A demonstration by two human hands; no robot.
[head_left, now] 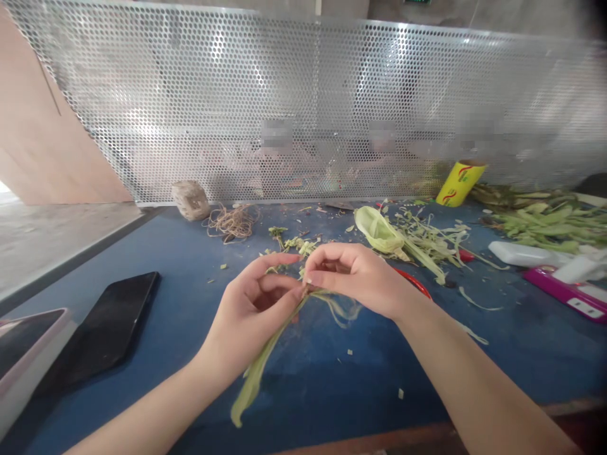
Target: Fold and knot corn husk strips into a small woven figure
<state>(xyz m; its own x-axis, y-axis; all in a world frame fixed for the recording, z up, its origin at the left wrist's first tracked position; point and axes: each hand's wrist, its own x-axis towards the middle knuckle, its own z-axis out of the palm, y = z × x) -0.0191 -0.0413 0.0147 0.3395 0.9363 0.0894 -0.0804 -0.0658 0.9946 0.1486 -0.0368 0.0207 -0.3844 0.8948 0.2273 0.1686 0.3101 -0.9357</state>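
Note:
My left hand [253,309] and my right hand [353,275] meet above the blue table [190,297]. Both pinch the top end of a long pale green leaf strip [258,370], which hangs down toward the table's near edge. The fingers of each hand are curled closed around the strip where the hands touch. A thin curled shred [341,309] trails from under my right hand. Beneath my right wrist a red curved thing [417,282] shows in part.
A black phone [102,328] lies at the left beside a pink-edged device [23,354]. A green husk pile [403,240], rubber bands [232,221], a yellow roll [459,183] and more leaves [540,221] sit near the perforated metal screen [303,107]. White and magenta items [564,284] lie right.

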